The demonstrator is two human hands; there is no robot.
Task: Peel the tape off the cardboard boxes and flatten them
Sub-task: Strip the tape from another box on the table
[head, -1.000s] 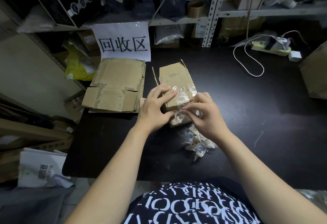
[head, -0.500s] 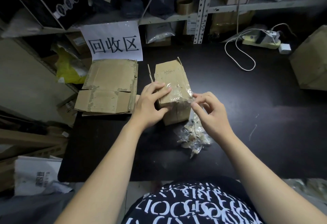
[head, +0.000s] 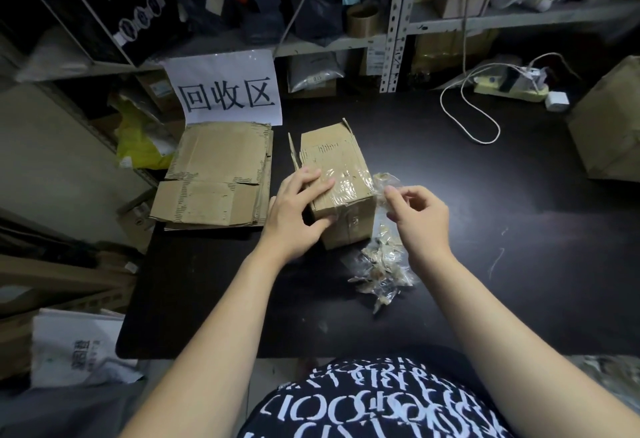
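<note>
Head view, work in progress on the black table (head: 485,230). The cardboard box (head: 334,174) stands unflattened near the table's middle, directly ahead of you. Its far flaps are open and ragged, and glossy clear tape covers the near part of its top face.

Your left hand (head: 298,216) grasps the box at its near left corner, at about 8 o'clock of the box. The fingers (head: 313,183) lie across the taped top and the thumb presses against the near face.

Your right hand (head: 419,219) is at 3 o'clock of the box, just beside it and lifted off the table. Thumb and fingers pinch a crumpled strip of clear tape (head: 381,185). The strip runs from your fingertips to the box's upper right edge, where it appears joined to the tape on top.

A pile of peeled tape (head: 381,271) lies on the table at 5 o'clock of the box, close to its near right corner and below your right wrist.

At 9 o'clock of the box lies a stack of flattened cardboard (head: 218,174), just apart from your left hand. Behind the stack, at 11 o'clock, a white paper sign (head: 228,91) hangs from the shelf (head: 311,46).

At 2 o'clock, well apart, a white cable (head: 467,115) loops from a power strip (head: 509,89). A large brown carton (head: 609,133) sits at the table's right edge, at 3 o'clock.
</note>
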